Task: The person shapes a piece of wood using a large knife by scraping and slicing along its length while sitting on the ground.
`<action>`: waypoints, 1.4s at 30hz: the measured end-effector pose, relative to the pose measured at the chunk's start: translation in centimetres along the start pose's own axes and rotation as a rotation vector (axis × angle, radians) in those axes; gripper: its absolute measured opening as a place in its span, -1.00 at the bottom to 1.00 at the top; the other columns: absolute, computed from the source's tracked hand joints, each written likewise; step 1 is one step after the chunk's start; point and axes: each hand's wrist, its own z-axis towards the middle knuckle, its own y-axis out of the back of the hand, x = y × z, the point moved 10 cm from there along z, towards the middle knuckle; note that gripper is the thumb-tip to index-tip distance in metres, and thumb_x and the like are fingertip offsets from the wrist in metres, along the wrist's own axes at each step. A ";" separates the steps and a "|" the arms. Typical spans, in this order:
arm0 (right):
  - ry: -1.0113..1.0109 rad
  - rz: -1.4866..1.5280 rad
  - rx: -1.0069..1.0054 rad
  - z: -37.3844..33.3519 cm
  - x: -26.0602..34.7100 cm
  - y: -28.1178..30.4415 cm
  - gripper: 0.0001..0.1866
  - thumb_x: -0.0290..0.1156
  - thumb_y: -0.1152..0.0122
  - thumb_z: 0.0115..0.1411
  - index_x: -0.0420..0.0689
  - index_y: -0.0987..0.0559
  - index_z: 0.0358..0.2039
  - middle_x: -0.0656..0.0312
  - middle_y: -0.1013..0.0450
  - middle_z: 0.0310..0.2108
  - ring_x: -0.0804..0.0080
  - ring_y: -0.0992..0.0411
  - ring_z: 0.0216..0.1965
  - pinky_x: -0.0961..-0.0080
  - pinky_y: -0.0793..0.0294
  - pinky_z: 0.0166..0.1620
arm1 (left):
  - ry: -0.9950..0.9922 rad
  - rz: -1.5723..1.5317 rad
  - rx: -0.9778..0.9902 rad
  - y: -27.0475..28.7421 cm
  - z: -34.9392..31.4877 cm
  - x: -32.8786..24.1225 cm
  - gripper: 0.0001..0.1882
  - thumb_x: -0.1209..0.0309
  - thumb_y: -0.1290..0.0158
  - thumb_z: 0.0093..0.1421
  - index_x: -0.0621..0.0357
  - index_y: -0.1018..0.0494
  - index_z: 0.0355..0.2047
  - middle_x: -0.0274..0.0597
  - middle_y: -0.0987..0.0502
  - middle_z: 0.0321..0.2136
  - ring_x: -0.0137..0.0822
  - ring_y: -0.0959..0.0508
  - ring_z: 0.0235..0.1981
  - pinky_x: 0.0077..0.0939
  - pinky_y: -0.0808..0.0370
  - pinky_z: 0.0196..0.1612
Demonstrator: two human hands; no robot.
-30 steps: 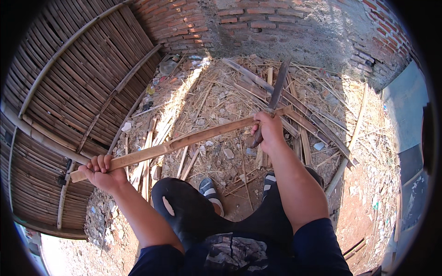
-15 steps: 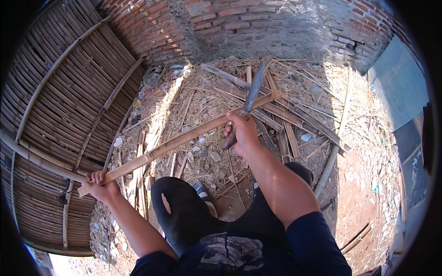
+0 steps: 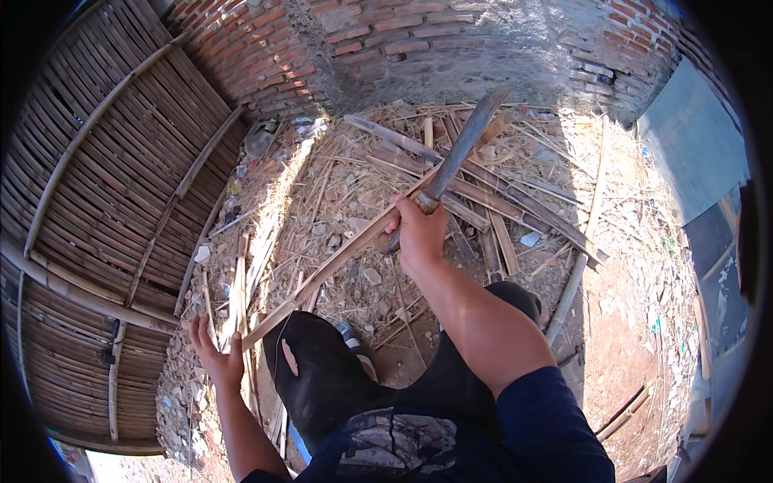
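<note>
My right hand is wrapped round the handle of a machete, its dark blade pointing up and to the far right. A long split bamboo strip slants from lower left to upper right and passes along the fingers of that hand, which appear to hold it too. The strip's far part runs behind the blade. My left hand is open, fingers spread, beside the strip's near end. Whether its thumb touches the strip I cannot tell.
Several bamboo pieces lie heaped on the littered ground ahead. A brick wall stands behind them. A bamboo slat panel rises at the left, and a grey-blue sheet leans at the right. A long pole lies right of my knees.
My left hand has let go of the strip's near end and opened. The strip has slid up and to the right and turned steeper. The machete blade has tilted further right.
</note>
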 end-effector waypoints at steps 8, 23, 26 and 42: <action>-0.072 0.014 0.144 -1.8 -0.6 -2.6 -0.73 -0.60 -0.26 0.15 -0.14 -0.34 -0.25 0.15 -0.49 -0.41 0.48 -0.38 -0.63 0.41 -0.44 -0.50 | -0.036 -0.246 0.706 -5.7 0.2 -5.5 -0.52 0.26 -0.44 -0.08 0.23 -0.59 -0.18 -0.05 -0.62 -0.26 -0.12 -0.67 -0.26 -0.32 -0.59 -0.18; 0.348 -1.306 0.460 -2.0 6.6 -4.0 -0.57 -0.14 -0.32 0.16 -0.24 -0.50 -0.16 -0.02 -0.57 -0.36 0.02 -0.57 -0.36 0.18 -0.53 -0.25 | 0.331 -0.421 0.916 -3.8 -7.8 -1.6 -0.66 0.19 -0.08 0.37 0.28 -0.54 -0.29 -0.30 -0.47 -0.57 -0.49 -0.43 -0.46 -0.47 -0.40 -0.36; 0.425 -1.552 0.712 -3.5 4.4 -5.1 -0.65 -0.21 -0.38 0.11 -0.09 -0.54 -0.16 0.04 -0.57 -0.40 0.01 -0.55 -0.41 0.15 -0.50 -0.34 | 0.393 -0.442 0.922 -3.4 -9.6 1.2 -0.58 0.10 -0.01 0.40 0.26 -0.53 -0.34 -0.39 -0.42 -0.58 -0.52 -0.34 -0.50 -0.50 -0.33 -0.42; 0.672 -1.716 0.536 -0.9 2.9 -3.2 -0.71 -0.38 -0.40 -0.04 -0.08 -0.54 -0.28 0.06 -0.55 -0.43 -0.04 -0.55 -0.32 0.08 -0.52 -0.26 | 0.580 -0.340 0.991 0.3 -16.1 6.1 -0.56 0.14 0.02 0.42 0.29 -0.49 -0.42 -0.39 -0.43 -0.60 -0.52 -0.36 -0.51 -0.48 -0.36 -0.42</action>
